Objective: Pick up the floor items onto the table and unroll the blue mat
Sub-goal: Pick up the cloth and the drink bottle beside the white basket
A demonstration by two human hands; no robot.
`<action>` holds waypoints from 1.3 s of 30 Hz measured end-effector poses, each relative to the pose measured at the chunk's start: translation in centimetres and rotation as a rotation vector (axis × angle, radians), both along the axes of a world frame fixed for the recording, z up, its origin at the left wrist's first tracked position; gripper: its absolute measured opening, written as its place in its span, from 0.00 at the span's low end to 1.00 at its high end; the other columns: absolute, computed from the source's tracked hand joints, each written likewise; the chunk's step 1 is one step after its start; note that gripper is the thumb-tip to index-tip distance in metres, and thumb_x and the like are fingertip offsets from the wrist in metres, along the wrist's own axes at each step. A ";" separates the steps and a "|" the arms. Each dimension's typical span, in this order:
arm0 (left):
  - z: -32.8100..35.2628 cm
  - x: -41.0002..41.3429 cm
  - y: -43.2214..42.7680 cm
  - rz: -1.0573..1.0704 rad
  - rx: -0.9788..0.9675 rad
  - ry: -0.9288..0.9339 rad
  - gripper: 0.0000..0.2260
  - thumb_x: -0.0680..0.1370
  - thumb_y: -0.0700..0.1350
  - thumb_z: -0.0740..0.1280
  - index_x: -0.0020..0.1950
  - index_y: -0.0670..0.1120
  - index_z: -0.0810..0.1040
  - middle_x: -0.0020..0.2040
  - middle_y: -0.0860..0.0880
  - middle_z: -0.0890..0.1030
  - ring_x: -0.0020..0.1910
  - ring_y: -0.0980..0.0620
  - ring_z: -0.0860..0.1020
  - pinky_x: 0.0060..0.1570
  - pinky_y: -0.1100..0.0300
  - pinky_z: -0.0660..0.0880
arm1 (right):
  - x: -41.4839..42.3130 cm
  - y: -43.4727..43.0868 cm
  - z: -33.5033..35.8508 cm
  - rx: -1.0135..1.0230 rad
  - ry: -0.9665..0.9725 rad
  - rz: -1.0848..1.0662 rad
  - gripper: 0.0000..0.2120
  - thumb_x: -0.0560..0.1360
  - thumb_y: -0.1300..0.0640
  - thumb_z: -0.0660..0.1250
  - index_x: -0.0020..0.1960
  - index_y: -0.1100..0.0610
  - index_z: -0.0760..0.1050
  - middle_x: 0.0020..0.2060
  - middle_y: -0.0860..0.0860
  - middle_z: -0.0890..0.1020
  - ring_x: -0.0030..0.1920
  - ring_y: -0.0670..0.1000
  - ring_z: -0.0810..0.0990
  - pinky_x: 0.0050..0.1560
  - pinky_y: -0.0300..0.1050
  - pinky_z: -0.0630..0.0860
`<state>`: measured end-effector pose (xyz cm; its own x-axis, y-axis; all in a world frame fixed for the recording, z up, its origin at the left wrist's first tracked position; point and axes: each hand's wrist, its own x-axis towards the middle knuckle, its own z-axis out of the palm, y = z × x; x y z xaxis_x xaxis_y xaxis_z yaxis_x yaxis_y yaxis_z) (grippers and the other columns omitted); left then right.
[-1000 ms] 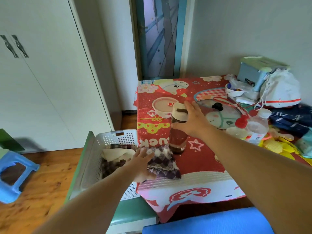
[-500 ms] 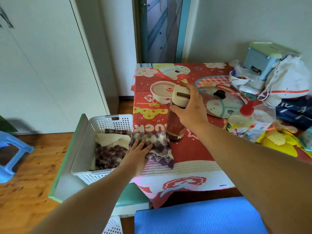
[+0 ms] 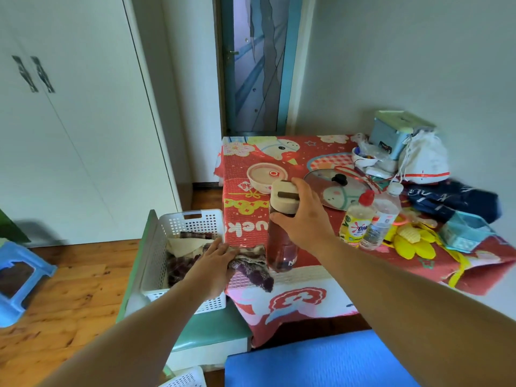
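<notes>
My right hand grips the neck of a dark red water bottle with a cream lid. The bottle stands near the front left corner of the table, which wears a red cartoon cloth. My left hand rests on a purple and cream checked cloth lying at the table's left edge, fingers curled over its left end. The blue mat shows at the bottom of the view, below the table's front.
A white perforated basket with folded fabric sits on a green bench left of the table. On the table are a lidded bowl, a glass pot lid, two bottles, a white bag. A blue stool stands far left.
My left hand has slid further onto the checked cloth and closed over its end. My right hand keeps its grip on the bottle, which now stands closer to the table's front edge.
</notes>
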<state>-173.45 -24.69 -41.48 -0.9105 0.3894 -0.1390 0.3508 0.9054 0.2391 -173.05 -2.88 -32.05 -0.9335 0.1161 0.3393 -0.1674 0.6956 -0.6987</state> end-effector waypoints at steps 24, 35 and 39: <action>9.9 28.3 -13.2 -0.015 0.026 0.090 0.23 0.80 0.54 0.55 0.74 0.54 0.58 0.77 0.49 0.57 0.77 0.45 0.47 0.73 0.45 0.52 | 29.8 -11.6 9.4 0.055 0.037 -0.041 0.36 0.67 0.48 0.75 0.67 0.43 0.58 0.61 0.51 0.71 0.52 0.51 0.71 0.51 0.47 0.73; 13.2 43.4 -14.3 0.068 0.027 0.082 0.23 0.80 0.53 0.55 0.75 0.53 0.56 0.77 0.48 0.56 0.77 0.45 0.47 0.74 0.47 0.52 | 43.2 -13.0 10.9 0.048 -0.045 0.055 0.36 0.67 0.49 0.74 0.69 0.43 0.58 0.62 0.52 0.71 0.51 0.51 0.71 0.52 0.51 0.74; 14.6 47.3 -16.6 0.099 0.038 0.086 0.23 0.81 0.53 0.55 0.75 0.52 0.57 0.77 0.47 0.56 0.77 0.45 0.47 0.74 0.48 0.51 | 47.3 -14.8 11.5 0.045 -0.023 0.081 0.37 0.68 0.49 0.74 0.70 0.45 0.58 0.63 0.52 0.71 0.54 0.54 0.73 0.54 0.51 0.75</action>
<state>-126.12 -41.25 -26.85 -0.9528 0.3002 -0.0454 0.2804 0.9275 0.2470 -125.79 -17.65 -20.56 -0.9467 0.0247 0.3212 -0.2093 0.7110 -0.6713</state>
